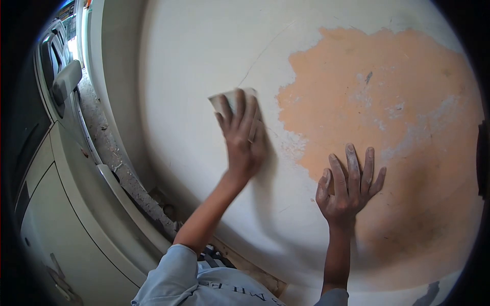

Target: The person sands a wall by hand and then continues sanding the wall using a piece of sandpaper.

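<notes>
My left hand (242, 132) presses a sheet of sandpaper (216, 103) against the white wall (199, 56). Its fingers lie over the sheet, and only the upper edge and left corner show. A thin crack runs up the paint just above this hand. To the right, a large peach-coloured patch (326, 71) with a ragged edge shows where the white coat is gone. At its lower left, my right hand (347, 191) rests against the wall with its fingers spread and pale dust on them. Nothing is in it.
Along the left stands a light-coloured vehicle (76, 214) with its side mirror (67, 81) toward the wall. A narrow strip of rough, debris-strewn ground (102, 122) runs between them. The wall's corner (120, 61) is left of my left hand.
</notes>
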{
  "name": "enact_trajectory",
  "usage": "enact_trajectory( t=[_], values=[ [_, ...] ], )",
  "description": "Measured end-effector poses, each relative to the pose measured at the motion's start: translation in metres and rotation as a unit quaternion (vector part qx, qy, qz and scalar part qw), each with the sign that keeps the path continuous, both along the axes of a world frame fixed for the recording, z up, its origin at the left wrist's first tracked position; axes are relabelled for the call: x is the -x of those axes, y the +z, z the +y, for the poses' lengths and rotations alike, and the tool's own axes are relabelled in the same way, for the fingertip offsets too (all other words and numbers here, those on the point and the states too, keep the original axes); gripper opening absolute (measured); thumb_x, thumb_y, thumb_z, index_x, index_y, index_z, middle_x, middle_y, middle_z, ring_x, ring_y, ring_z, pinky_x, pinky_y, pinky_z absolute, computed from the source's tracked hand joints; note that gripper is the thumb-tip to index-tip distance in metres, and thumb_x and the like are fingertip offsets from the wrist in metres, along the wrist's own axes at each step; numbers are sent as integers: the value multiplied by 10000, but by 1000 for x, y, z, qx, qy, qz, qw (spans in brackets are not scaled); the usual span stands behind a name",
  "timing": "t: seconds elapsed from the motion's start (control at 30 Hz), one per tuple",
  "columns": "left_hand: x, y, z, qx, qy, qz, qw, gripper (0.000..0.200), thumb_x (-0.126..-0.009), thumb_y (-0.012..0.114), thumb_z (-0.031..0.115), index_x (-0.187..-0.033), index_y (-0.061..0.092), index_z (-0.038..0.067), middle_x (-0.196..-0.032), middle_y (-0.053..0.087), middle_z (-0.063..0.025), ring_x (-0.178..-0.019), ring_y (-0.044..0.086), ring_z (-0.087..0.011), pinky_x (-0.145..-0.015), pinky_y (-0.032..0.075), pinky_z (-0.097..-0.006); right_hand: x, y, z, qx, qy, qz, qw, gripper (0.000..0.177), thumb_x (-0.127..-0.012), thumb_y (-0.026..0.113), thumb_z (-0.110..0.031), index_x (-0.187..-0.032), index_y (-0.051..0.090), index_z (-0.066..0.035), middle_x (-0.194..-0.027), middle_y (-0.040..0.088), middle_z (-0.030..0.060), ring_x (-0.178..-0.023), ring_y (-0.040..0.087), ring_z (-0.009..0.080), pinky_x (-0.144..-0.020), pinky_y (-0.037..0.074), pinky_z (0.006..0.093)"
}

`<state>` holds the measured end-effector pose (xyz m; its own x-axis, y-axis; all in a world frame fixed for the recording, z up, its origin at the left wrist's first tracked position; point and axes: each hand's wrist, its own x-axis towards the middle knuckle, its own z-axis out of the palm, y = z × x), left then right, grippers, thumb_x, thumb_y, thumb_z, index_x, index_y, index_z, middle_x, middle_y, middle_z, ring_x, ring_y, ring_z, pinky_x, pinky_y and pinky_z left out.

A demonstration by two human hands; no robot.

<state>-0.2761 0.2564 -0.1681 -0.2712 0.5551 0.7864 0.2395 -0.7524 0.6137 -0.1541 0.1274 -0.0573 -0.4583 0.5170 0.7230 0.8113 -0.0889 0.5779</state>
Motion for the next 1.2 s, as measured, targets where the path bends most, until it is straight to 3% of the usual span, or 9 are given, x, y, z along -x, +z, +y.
enact_trajectory(
  t=[0.07, 0.13, 0.2, 0.37, 0.6, 0.8, 0.93, 1.13, 1.2],
  values=[
    [-19, -13, -19, -50, -10, 108, 993, 446, -804, 456, 150, -1233, 495, 32, -1378, 342, -195, -1329, 139, -425, -1060, -13, -532, -1, 0, 0, -2, 0, 1, 1000, 207, -758, 565, -170, -944, 651, -201, -1184, 566, 16, -1210, 422, 314, -1047, 130, 552],
    [-23, -19, -66, -40, -129, 229, 964, 405, -795, 486, 182, -1189, 563, 130, -1372, 378, -137, -1333, 131, -420, -1059, -37, -539, -1, 0, 1, 0, 2, 1, 1000, 200, -764, 561, -181, -942, 651, -202, -1188, 565, 14, -1209, 424, 314, -1046, 130, 551],
    [-24, -34, -44, -99, -94, 200, 970, 515, -723, 580, 137, -1231, 525, 202, -1398, 353, -88, -1342, 147, -384, -1051, 13, -565, -2, 0, -1, 4, -2, 1, 1000, 193, -769, 556, -190, -937, 650, -202, -1190, 564, 12, -1208, 426, 314, -1047, 129, 550],
    [31, 28, 28, 5, 36, -25, 999, 540, -748, 548, 59, -1279, 458, 94, -1408, 318, -130, -1341, 155, -372, -1059, 71, -543, -1, 0, -2, 4, -4, 4, 1000, 187, -762, 560, -180, -925, 650, -197, -1182, 569, 9, -1210, 425, 308, -1048, 131, 547],
    [-7, -34, -29, -83, -42, 177, 980, 500, -723, 524, 54, -1222, 525, 82, -1384, 356, -147, -1333, 155, -406, -1065, 4, -533, -2, 0, 0, -6, 2, 7, 1000, 192, -749, 572, -159, -919, 651, -198, -1166, 575, 6, -1195, 440, 303, -1049, 134, 539],
    [20, 32, 29, 25, 45, -84, 995, 501, -768, 496, 20, -1267, 459, 34, -1405, 305, -172, -1334, 138, -407, -1058, 52, -533, -1, 1, -1, -6, -1, 6, 1000, 196, -745, 575, -158, -922, 650, -197, -1167, 573, 5, -1200, 435, 298, -1050, 140, 538],
    [-9, -13, -41, -29, -44, 196, 979, 590, -671, 583, 55, -1252, 497, 102, -1399, 333, -138, -1335, 148, -405, -1053, 28, -562, -1, 0, 0, -11, 2, 3, 1000, 198, -748, 571, -155, -924, 651, -198, -1167, 573, 6, -1194, 442, 300, -1048, 143, 537],
    [29, 42, 24, -1, 23, -32, 999, 494, -778, 534, 42, -1266, 463, 57, -1393, 335, -152, -1315, 178, -432, -1020, 137, -584, -2, 0, -1, -7, -4, -3, 1000, 207, -753, 567, -160, -940, 648, -197, -1174, 570, 8, -1203, 432, 298, -1047, 145, 538],
    [17, 43, 14, 3, 33, -11, 999, 504, -776, 538, 46, -1273, 457, 66, -1406, 316, -144, -1322, 154, -430, -1022, 117, -594, -1, 0, -1, -6, -2, 1, 1000, 209, -757, 566, -165, -947, 646, -198, -1177, 568, 7, -1207, 429, 297, -1046, 145, 538]
  ],
)
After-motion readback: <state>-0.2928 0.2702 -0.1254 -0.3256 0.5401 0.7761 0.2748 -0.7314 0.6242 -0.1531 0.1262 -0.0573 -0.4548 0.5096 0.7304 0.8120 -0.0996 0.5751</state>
